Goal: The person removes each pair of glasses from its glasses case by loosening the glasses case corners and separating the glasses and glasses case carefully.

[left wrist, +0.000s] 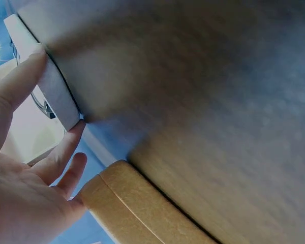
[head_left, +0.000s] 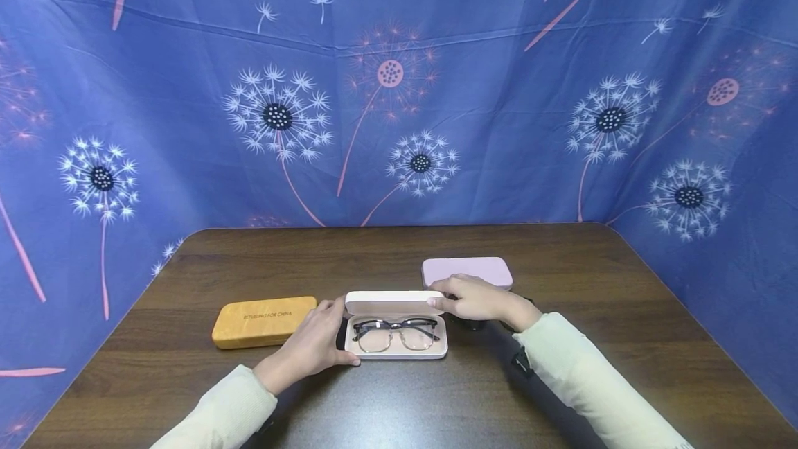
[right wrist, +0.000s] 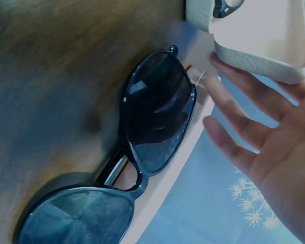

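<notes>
White case (head_left: 402, 357) is standing open on the wooden table (head_left: 386, 407), its lid (head_left: 389, 300) raised at the back and its glasses (head_left: 394, 326) lying inside. The person's left hand (head_left: 314, 341) is holding the case's left end, thumb at the front; the right hand (head_left: 475, 298) is pinching the lid near its right corner. Placing the glasses is looking done, and closing the lid is seemingly remaining, though the moment is not showing which way the lid is going. Under the right hand, sunglasses (right wrist: 152, 134) are lying loose before a lilac case (head_left: 464, 269). Beside the left hand, a yellow case (head_left: 262, 328) is resting closed. Blue dandelion-print cloth (head_left: 486, 158) is hanging behind.
</notes>
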`<state>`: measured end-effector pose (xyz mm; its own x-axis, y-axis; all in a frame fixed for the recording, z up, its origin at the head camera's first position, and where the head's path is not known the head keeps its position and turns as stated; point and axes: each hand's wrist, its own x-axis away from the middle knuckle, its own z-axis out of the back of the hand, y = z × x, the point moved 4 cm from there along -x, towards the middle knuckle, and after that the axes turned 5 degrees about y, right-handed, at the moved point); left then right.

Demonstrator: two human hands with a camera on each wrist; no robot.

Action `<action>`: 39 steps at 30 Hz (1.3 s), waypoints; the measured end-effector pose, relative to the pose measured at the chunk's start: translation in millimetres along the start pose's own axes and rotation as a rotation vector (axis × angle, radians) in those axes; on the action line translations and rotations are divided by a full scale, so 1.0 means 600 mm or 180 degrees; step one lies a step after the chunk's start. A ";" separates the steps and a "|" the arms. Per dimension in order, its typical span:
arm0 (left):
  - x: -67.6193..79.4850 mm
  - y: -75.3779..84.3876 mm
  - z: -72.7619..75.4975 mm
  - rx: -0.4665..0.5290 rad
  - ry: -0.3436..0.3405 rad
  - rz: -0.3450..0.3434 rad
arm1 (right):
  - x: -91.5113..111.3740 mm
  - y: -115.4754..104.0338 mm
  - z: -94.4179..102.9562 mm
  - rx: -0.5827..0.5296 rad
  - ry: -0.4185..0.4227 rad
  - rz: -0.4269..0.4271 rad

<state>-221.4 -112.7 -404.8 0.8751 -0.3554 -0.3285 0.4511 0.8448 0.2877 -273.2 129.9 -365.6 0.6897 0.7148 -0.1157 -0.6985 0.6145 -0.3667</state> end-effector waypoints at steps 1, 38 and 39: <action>0.000 0.000 0.000 0.0010 -0.0004 0.0018 | 0.000 0.000 0.000 0.0070 0.0091 0.0043; 0.003 -0.002 -0.003 0.0089 0.0011 0.0115 | 0.031 -0.098 0.009 0.1001 0.1735 0.0961; 0.004 -0.001 -0.003 0.0086 0.0011 0.0110 | 0.031 -0.100 0.007 0.1008 0.1728 0.0980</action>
<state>-220.2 -113.5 -407.3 0.8896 -0.3247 -0.3212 0.4252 0.8455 0.3230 -219.2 107.8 -342.1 0.3917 0.6548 -0.6463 -0.8425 0.5375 0.0340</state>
